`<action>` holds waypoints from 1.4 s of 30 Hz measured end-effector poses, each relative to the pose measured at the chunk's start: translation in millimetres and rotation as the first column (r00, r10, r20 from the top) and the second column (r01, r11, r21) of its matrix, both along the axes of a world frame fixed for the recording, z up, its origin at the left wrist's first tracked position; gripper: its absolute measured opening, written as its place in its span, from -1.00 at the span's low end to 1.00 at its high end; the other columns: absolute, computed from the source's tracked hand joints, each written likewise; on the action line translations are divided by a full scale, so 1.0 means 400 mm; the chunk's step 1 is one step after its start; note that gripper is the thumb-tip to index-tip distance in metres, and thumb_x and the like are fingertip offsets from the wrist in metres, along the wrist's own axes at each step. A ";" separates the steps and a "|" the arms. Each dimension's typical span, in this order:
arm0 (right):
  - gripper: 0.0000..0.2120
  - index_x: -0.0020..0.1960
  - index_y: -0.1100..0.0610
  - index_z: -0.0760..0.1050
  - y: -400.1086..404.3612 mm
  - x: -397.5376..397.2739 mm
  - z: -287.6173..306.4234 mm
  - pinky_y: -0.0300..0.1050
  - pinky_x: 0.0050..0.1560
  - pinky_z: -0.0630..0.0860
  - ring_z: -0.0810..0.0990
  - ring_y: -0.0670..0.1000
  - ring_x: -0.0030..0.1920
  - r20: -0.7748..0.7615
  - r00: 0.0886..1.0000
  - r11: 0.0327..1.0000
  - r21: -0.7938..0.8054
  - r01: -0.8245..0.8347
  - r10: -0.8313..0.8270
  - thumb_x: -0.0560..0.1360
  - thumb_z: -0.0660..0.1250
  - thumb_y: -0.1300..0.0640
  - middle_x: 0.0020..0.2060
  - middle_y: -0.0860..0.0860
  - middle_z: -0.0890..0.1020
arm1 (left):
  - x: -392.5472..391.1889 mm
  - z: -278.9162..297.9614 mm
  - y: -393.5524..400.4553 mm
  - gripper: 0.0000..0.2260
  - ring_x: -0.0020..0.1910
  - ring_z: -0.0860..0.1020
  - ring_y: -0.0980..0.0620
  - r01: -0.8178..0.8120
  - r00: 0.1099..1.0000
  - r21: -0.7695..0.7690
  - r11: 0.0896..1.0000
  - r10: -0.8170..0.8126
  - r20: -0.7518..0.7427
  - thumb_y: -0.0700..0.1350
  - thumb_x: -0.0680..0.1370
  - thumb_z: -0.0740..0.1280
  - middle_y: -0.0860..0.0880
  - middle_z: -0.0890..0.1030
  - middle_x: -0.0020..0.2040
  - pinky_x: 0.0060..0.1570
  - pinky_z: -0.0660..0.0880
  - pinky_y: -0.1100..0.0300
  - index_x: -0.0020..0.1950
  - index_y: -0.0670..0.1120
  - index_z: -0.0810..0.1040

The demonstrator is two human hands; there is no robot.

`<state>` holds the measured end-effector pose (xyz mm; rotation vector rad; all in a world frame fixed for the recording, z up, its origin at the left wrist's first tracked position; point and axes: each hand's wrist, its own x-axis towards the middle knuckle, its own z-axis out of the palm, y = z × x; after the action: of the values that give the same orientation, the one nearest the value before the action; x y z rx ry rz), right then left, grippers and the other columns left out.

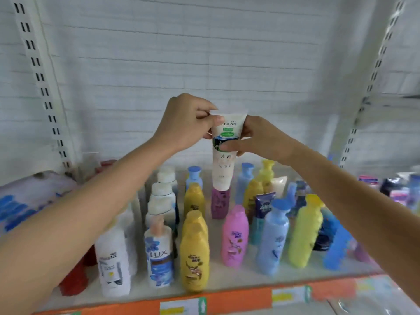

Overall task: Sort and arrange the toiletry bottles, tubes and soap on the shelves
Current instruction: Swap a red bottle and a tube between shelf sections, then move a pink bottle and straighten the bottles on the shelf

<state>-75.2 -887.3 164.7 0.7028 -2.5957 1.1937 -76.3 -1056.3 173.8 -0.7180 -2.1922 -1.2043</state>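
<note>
Up above the middle of the shelf (227, 289), both hands are holding one white tube (223, 153), which is hanging upright with its flat crimped end at the top and its cap end pointing down. The left hand (186, 122) is pinching the tube's top left corner between thumb and curled fingers, so the tube is lying just to the right of that hand. The right hand (254, 138) is gripping the tube from the other side, its thumb pressing across the green and dark picture on the label and its fingers curling behind, so the tube is sitting to the left of that palm, between the two hands. The tube's lower end is hanging right over a purple bottle (220, 203) standing toward the back of the shelf; whether the two are touching cannot be told. Left of the purple bottle, yellow bottles (194, 253) are lining up front to back, and further left a row of white bottles ends in a blue-labelled LUX bottle (159, 258) near the front edge. In front of the purple bottle a pink bottle (234, 237) is standing, and to its right light blue bottles (271, 239) and a yellow-green bottle (305, 233) are standing close together. An orange strip (238, 300) with price labels is running along the shelf's front edge.
</note>
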 end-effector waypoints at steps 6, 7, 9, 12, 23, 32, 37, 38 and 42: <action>-0.66 0.10 0.16 0.50 0.275 0.103 -0.005 0.01 -0.03 0.58 0.62 0.07 -0.01 -0.021 0.983 0.983 -0.028 0.182 -0.182 0.35 0.46 0.25 -0.09 -0.02 0.64 | 0.034 -0.007 0.264 -0.88 -0.16 0.66 0.00 0.127 0.987 -0.124 0.984 -0.137 -0.079 -0.18 0.49 0.37 -0.07 0.67 -0.16 -0.05 0.59 0.08 -0.02 -0.18 0.63; -0.65 0.11 0.17 0.50 0.314 0.121 -0.007 0.00 -0.01 0.57 0.62 0.07 0.01 -0.031 0.978 0.978 -0.023 0.208 -0.208 0.35 0.47 0.25 -0.05 0.00 0.64 | 0.040 -0.010 0.301 -0.87 -0.14 0.65 0.01 0.130 0.985 -0.151 0.980 -0.145 -0.096 -0.17 0.49 0.36 -0.04 0.66 -0.15 -0.02 0.57 0.15 0.00 -0.16 0.62; -0.65 0.11 0.15 0.51 0.398 0.152 -0.010 -0.08 0.02 0.56 0.62 0.03 0.02 -0.050 0.963 0.965 -0.024 0.262 -0.263 0.35 0.48 0.22 0.00 0.02 0.65 | 0.055 -0.018 0.368 -0.87 -0.14 0.63 0.07 0.130 0.979 -0.206 0.970 -0.158 -0.126 -0.17 0.49 0.36 0.01 0.65 -0.13 -0.09 0.49 0.40 0.01 -0.14 0.61; -0.69 0.03 0.08 0.53 0.528 0.194 -0.015 0.02 0.06 0.58 0.64 0.02 -0.02 -0.080 0.937 0.941 -0.050 0.336 -0.339 0.32 0.49 0.12 -0.03 -0.01 0.67 | 0.065 -0.044 0.459 -0.85 -0.13 0.61 0.12 0.136 0.975 -0.314 0.940 -0.184 -0.128 -0.18 0.49 0.35 0.00 0.67 -0.08 -0.05 0.50 0.36 0.04 -0.12 0.62; -0.66 -0.14 -0.15 0.44 0.827 0.200 -0.054 0.16 0.01 0.59 0.65 0.00 -0.03 -0.143 0.862 0.853 -0.290 0.434 -0.487 0.27 0.53 0.13 -0.10 -0.02 0.67 | 0.008 -0.163 0.674 -0.87 -0.09 0.60 0.09 0.145 0.988 -0.471 0.870 -0.104 0.114 -0.16 0.50 0.33 0.01 0.67 -0.05 -0.01 0.49 0.24 0.01 -0.06 0.63; -0.68 -0.16 -0.19 0.44 0.916 0.073 -0.096 0.12 0.06 0.58 0.64 0.00 -0.01 -0.072 0.857 0.843 -0.236 0.483 -0.511 0.30 0.52 0.12 -0.07 -0.01 0.67 | -0.138 -0.162 0.830 -0.79 -0.08 0.54 0.06 0.266 0.963 -0.703 0.659 -0.149 0.224 -0.05 0.52 0.30 -0.02 0.63 0.06 -0.08 0.40 0.28 0.07 -0.11 0.60; -0.67 -0.18 -0.14 0.46 0.955 0.034 -0.130 0.10 0.04 0.59 0.67 0.03 -0.06 -0.039 0.859 0.842 -0.227 0.489 -0.510 0.30 0.52 0.21 -0.14 0.00 0.67 | -0.212 -0.217 0.968 -0.63 0.05 0.54 0.00 0.397 0.918 -0.810 0.432 -0.173 0.357 0.09 0.49 0.31 -0.06 0.62 0.06 0.08 0.47 0.16 0.14 -0.14 0.57; -0.68 -0.20 -0.13 0.46 0.962 0.025 -0.135 0.09 0.03 0.60 0.67 0.04 -0.09 -0.027 0.855 0.837 -0.222 0.499 -0.517 0.30 0.52 0.23 -0.16 0.01 0.67 | -0.218 -0.230 0.985 -0.67 -0.01 0.53 0.01 0.423 0.906 -0.813 0.401 -0.185 0.380 0.09 0.49 0.32 -0.06 0.60 -0.01 0.02 0.45 0.17 0.10 -0.12 0.56; -0.74 -0.24 -0.06 0.49 0.994 -0.007 -0.150 0.10 0.00 0.61 0.69 0.05 -0.12 0.027 0.860 0.851 -0.129 0.509 -0.510 0.28 0.53 0.21 -0.14 0.05 0.70 | -0.230 -0.263 1.016 -0.75 -0.23 0.43 0.07 0.413 0.911 -0.807 0.422 -0.216 0.353 0.00 0.47 0.37 -0.11 0.53 -0.16 -0.33 0.29 0.34 -0.02 -0.17 0.55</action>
<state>-78.0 -489.7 104.8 -0.0235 -2.4324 1.1575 -168.4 -649.9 68.4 -1.5363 -2.9055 -0.1329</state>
